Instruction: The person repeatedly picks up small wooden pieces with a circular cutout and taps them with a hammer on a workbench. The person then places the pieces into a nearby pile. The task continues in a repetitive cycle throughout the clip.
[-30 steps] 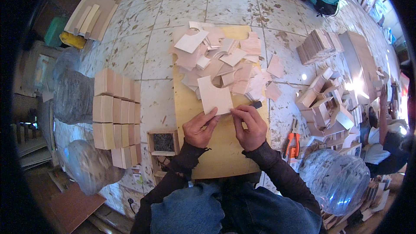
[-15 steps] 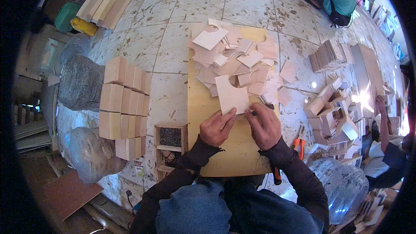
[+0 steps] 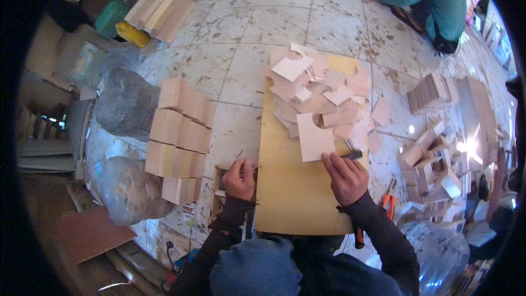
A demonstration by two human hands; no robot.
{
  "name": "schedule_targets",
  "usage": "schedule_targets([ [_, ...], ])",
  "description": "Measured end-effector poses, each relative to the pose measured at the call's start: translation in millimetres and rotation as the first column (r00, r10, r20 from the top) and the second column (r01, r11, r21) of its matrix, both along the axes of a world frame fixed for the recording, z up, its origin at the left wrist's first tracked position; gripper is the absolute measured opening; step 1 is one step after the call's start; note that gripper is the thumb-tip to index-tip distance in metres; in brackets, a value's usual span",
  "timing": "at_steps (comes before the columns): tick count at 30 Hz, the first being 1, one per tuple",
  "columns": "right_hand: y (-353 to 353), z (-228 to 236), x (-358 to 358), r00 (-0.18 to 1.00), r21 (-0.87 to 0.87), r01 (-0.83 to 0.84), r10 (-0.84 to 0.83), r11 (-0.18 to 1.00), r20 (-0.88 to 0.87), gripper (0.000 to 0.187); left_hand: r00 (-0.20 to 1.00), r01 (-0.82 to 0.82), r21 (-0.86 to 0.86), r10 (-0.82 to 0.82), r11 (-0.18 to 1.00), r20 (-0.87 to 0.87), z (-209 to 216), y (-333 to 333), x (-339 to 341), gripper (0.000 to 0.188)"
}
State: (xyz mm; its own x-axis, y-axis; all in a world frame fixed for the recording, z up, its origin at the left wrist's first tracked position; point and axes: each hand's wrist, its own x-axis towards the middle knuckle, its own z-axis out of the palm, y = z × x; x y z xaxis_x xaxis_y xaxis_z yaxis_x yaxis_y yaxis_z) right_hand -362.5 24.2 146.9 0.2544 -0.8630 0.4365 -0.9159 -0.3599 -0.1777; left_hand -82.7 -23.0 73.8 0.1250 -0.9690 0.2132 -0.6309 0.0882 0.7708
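Observation:
My right hand (image 3: pixel 349 180) pinches the lower right corner of a thin pale wooden panel (image 3: pixel 315 141) with a rounded notch in its top edge. The panel lies on a yellow board (image 3: pixel 301 203) in front of me, against a heap of similar thin cut pieces (image 3: pixel 329 98). Beside those fingers is a dark tool head (image 3: pixel 352 154); the hand hides what it joins. My left hand (image 3: pixel 240 180) is off the board's left edge, fingers curled, over a small wooden box (image 3: pixel 218 192) that it mostly covers. What those fingers hold, if anything, is hidden.
Stacked wooden blocks (image 3: pixel 178 140) stand left, near plastic-wrapped bundles (image 3: pixel 129 186). Orange-handled pliers (image 3: pixel 389 203) lie right of the board. Beyond them are piled wooden parts (image 3: pixel 430 164) and stacked thin panels (image 3: pixel 430 96). A person in a green top (image 3: pixel 438 5) crouches at far right.
My left hand has let go of the panel and moved left to the small box. The panel has come down onto the board, its corner still in my right fingers. The view has shifted.

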Motion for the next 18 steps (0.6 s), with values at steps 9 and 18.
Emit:
schedule_targets([
  [9,-2.0,-2.8,-3.6,1.0,-0.055,-0.028,0.029,0.998,0.011,0.056,0.709,-0.003,0.48,-0.337,0.877,0.62,-87.1,27.1,81.6,0.015],
  [18,-1.1,-4.6,-3.9,0.997,-0.059,-0.034,0.038,0.998,0.066,0.057,0.873,0.165,0.123,-0.202,0.979,0.444,-91.2,22.3,89.3,0.02],
])
